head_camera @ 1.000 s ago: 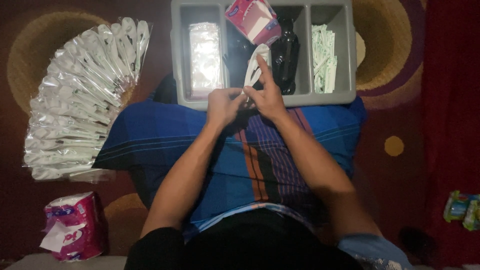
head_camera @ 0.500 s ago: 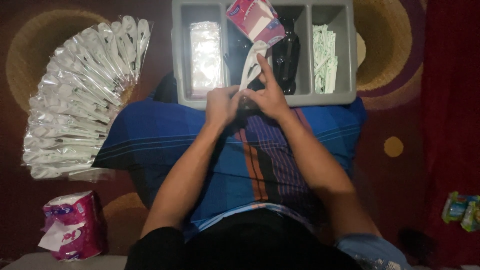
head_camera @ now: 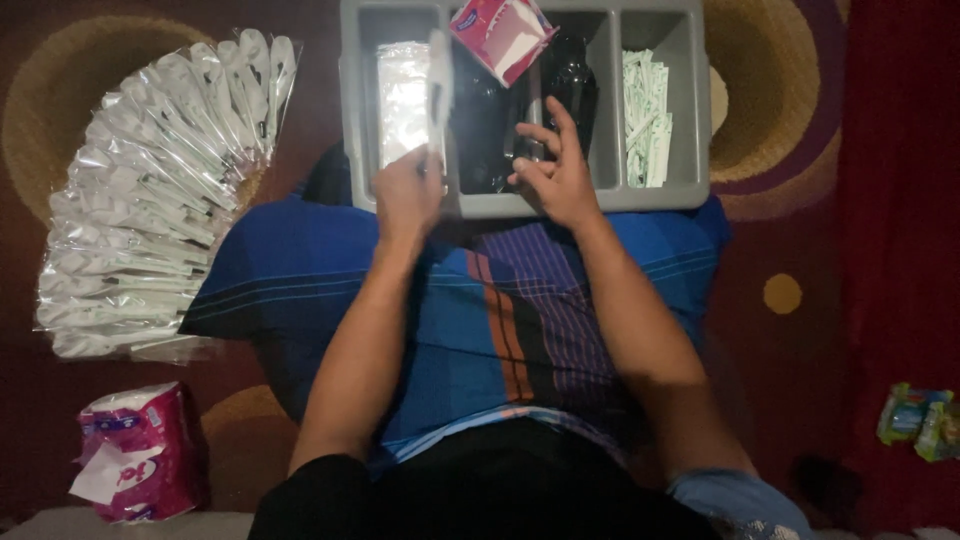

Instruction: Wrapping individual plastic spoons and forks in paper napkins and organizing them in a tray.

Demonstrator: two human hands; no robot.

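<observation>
Currently, left hand (head_camera: 405, 195) pinches a clear sleeve (head_camera: 437, 95) over the grey tray (head_camera: 690, 150); right hand (head_camera: 555, 170), fingers spread, reaches black cutlery (head_camera: 570, 90), judged mid-packing.

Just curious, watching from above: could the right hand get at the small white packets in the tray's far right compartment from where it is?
Probably yes. The right hand rests by the tray, nothing covers the white packets, and only a low divider stands between.
</observation>
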